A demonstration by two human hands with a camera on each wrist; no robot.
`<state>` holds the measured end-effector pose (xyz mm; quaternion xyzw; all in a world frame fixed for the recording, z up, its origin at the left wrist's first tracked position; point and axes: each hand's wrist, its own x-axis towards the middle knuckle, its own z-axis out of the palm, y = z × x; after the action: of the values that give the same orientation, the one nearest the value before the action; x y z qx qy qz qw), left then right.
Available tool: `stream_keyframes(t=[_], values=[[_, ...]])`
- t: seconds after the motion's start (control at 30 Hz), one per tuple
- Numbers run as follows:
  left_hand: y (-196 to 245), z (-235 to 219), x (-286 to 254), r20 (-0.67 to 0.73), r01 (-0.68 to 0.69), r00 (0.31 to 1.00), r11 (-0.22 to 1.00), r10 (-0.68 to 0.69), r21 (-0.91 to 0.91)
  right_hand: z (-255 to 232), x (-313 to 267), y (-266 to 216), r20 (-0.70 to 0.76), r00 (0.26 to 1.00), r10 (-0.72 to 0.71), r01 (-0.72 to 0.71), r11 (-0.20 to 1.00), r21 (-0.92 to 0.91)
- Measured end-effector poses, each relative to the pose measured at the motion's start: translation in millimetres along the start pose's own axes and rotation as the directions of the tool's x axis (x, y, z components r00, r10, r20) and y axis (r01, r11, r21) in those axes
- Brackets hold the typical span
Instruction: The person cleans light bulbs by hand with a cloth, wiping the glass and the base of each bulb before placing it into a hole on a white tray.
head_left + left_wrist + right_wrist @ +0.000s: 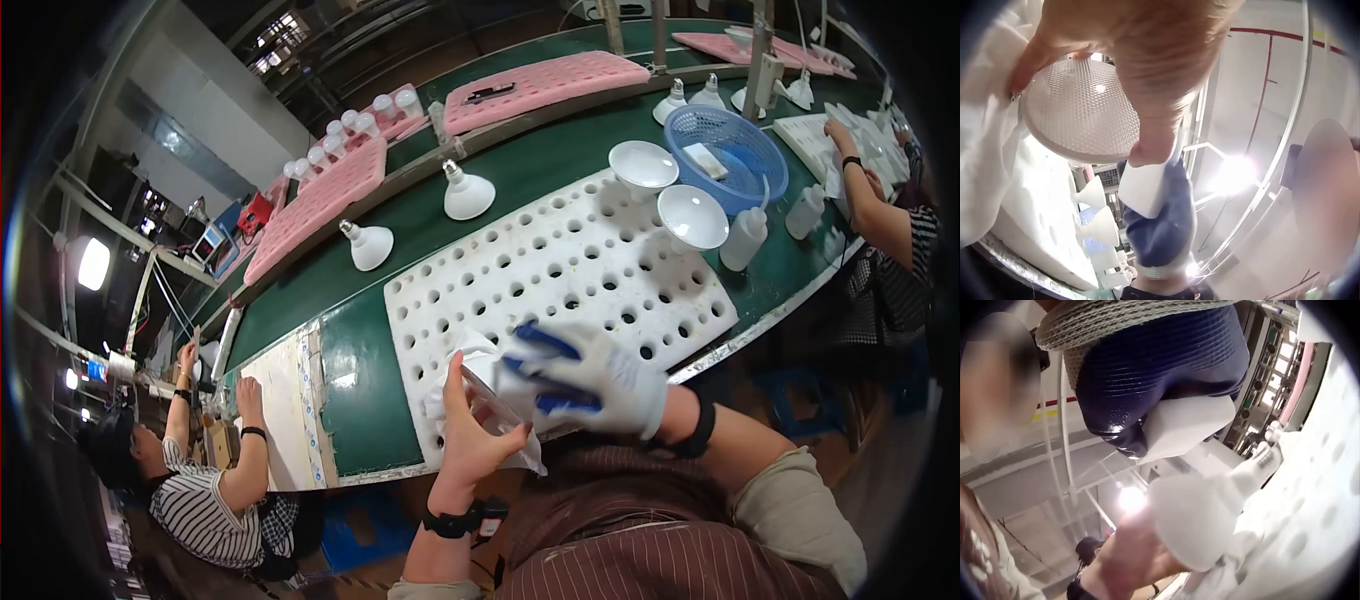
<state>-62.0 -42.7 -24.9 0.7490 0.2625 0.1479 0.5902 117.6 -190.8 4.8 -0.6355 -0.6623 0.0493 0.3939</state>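
Note:
In the head view my bare left hand [472, 432] is over the near edge of the white foam board [520, 250]. Its fingers and thumb grip a reflector bulb [1079, 112] by the rim, the dimpled lens showing in the left wrist view. Crumpled white wrapping [982, 131] hangs beside the bulb. Close by on the right is my right hand [600, 385], in a white glove with blue-coated fingers, blurred in the head view. It grips a smooth white block [1188, 425], whose edge is close to the bulb's rim in the left wrist view.
Two reflector bulbs stand lens-up at the board's far right, one of them a white bulb [693, 217]. Beyond are a blue basket [730, 165] and a squeeze bottle [745, 240]. Pink foam trays [545, 90] line the back. One person [210, 500] works at left, another arm [880, 220] at right.

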Motion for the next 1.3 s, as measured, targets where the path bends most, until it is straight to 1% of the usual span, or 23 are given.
stream_keyframes(t=[0.13, 0.2, 0.27, 0.33, 0.4, 0.47, 0.5, 0.53, 0.57, 0.6, 0.63, 0.67, 0.7, 0.73, 0.77, 0.8, 0.87, 0.93, 1.0, 1.13, 1.2, 1.23, 1.3], values=[[6.0, 12.2, 2.6, -0.009, -0.099, 0.995, 0.980, 0.099, -0.171, 14.1, -2.6, 12.1, -0.014, 1.000, -0.004, 0.003, 0.995, -0.105], [4.2, 8.3, -2.3, 0.003, -0.104, 0.994, 0.984, 0.105, -0.144, 15.2, -9.7, 30.4, -0.052, 0.994, 0.094, -0.105, 0.952, -0.286], [0.3, 6.4, -2.6, 0.007, -0.103, 0.995, 0.992, 0.103, 0.078, 8.4, -13.5, 39.4, -0.055, 0.981, 0.187, -0.194, 0.894, -0.404], [-1.1, 9.0, -3.3, -0.022, -0.107, 0.994, 0.987, 0.110, 0.117, 3.9, -17.2, 31.8, -0.125, 0.968, 0.218, -0.247, 0.916, -0.315], [4.0, 12.3, -5.8, -0.050, -0.103, 0.992, 0.982, 0.112, 0.156, 6.5, -18.2, 19.4, -0.115, 0.990, 0.077, -0.105, 0.960, -0.258], [16.9, 18.3, -7.9, -0.056, -0.066, 0.997, 0.958, 0.053, -0.278, 10.9, -19.7, 18.8, -0.097, 0.994, 0.058, -0.083, 0.960, -0.269], [16.0, 17.7, -8.4, -0.055, -0.067, 0.997, 0.958, 0.053, -0.278, 6.7, -20.3, 24.8, -0.149, 0.983, 0.109, -0.153, 0.934, -0.322], [14.3, 16.1, -9.2, -0.051, -0.028, 0.999, 0.909, 0.008, -0.416, 1.3, -19.8, 31.5, -0.203, 0.967, 0.152, -0.220, 0.902, -0.371], [13.2, 14.5, -10.6, -0.040, 0.011, 0.998, 0.839, -0.038, -0.544, -7.3, -18.5, 36.0, -0.172, 0.957, 0.233, -0.280, 0.897, -0.343], [14.6, 13.8, -12.1, -0.039, 0.010, 0.999, 0.840, -0.037, -0.542, -8.1, -19.3, 35.5, -0.175, 0.957, 0.232, -0.280, 0.897, -0.343], [16.9, 13.5, -13.5, 0.050, 0.095, 0.995, 0.754, -0.082, -0.650, -8.8, -19.2, 35.4, -0.225, 0.922, 0.315, -0.297, 0.949, 0.109], [17.4, 13.7, -15.2, 0.142, 0.184, 0.983, 0.649, -0.117, -0.738, -9.4, -19.1, 34.3, -0.226, 0.884, 0.409, -0.237, 0.809, 0.539], [12.4, 14.7, -15.7, 0.141, 0.183, 0.983, 0.648, -0.117, -0.739, -20.7, -15.3, 14.7, -0.078, 0.842, 0.534, -0.319, 0.610, 0.725], [4.0, 16.6, -14.2, 0.235, 0.249, 0.967, 0.538, -0.096, -0.805, -12.6, -14.6, 21.5, -0.212, 0.931, 0.298, -0.163, 0.856, 0.491], [-0.2, 18.8, -13.0, 0.323, 0.318, 0.944, 0.420, -0.061, -0.850, -9.3, -13.4, 24.4, -0.219, 0.930, 0.294, -0.142, 0.839, 0.525], [0.3, 21.2, -13.7, 0.319, 0.314, 0.946, 0.423, -0.059, -0.850, -6.7, -12.4, 26.7, -0.227, 0.930, 0.289, -0.119, 0.821, 0.558], [4.0, 23.3, -15.0, 0.354, 0.339, 0.935, 0.245, 0.021, -0.908, -7.3, -14.0, 41.2, -0.149, 0.947, 0.284, -0.240, 0.935, 0.262], [-5.2, 19.3, -13.7, 0.347, 0.326, 0.934, 0.202, 0.081, -0.924, -0.6, -15.5, 65.9, -0.235, 0.904, 0.358, -0.383, 0.921, -0.067], [-8.4, 15.1, -14.3, 0.320, 0.333, 0.925, -0.030, 0.207, -0.943, -7.3, -7.4, 57.9, -0.247, 0.908, 0.337, -0.417, 0.775, -0.474], [-6.5, -0.5, -20.1, 0.265, 0.318, 0.922, -0.159, 0.284, -0.935, 24.9, 9.6, 30.0, -0.086, 0.973, 0.215, -0.231, 0.921, -0.314], [-7.1, -10.3, -25.1, 0.251, 0.300, 0.921, -0.130, 0.298, -0.945, 53.3, 18.7, 8.7, 0.084, 0.980, 0.182, -0.154, 0.950, -0.271], [-6.9, -13.4, -27.8, 0.244, 0.294, 0.926, -0.147, 0.289, -0.944, 68.5, 21.3, 2.2, 0.085, 0.982, 0.169, -0.142, 0.954, -0.264], [-5.6, -19.3, -33.1, 0.228, 0.278, 0.934, -0.162, 0.274, -0.947, 99.2, 27.4, -4.5, 0.337, 0.935, 0.107, 0.024, 0.932, -0.363]])
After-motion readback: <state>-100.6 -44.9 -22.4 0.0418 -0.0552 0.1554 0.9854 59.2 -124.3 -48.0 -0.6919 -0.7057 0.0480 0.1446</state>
